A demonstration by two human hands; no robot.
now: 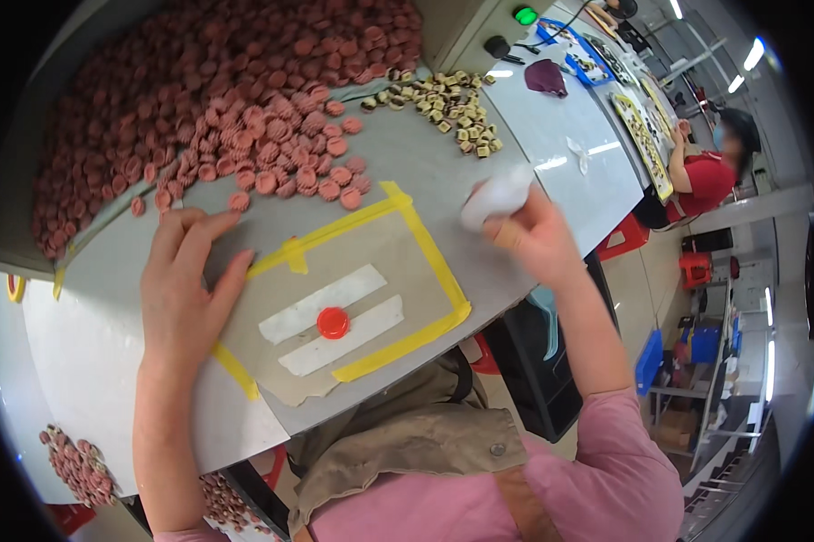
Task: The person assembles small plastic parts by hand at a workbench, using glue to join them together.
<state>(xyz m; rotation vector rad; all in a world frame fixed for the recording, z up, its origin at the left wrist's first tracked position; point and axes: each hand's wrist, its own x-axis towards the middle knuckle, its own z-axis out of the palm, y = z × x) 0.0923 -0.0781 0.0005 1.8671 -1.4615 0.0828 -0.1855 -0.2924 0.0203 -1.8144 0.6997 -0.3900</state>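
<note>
Head view: I see the red disc (pixel 333 322) at the gap between two white strips (pixel 324 303). Left hand (pixel 184 294), at nine o'clock, lies open; right hand (pixel 539 237), at two, grips a white wad (pixel 500 194). Heaped pink pieces (pixel 271 135) at eleven look unworked.

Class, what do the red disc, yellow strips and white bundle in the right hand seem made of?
Red disc: probably glossy plastic, given its bright highlights. Yellow strips: likely matte adhesive tape, lying thin and flat. White bundle: perhaps cloth or film, by its soft rounded outline; blur hides the finish.
</note>
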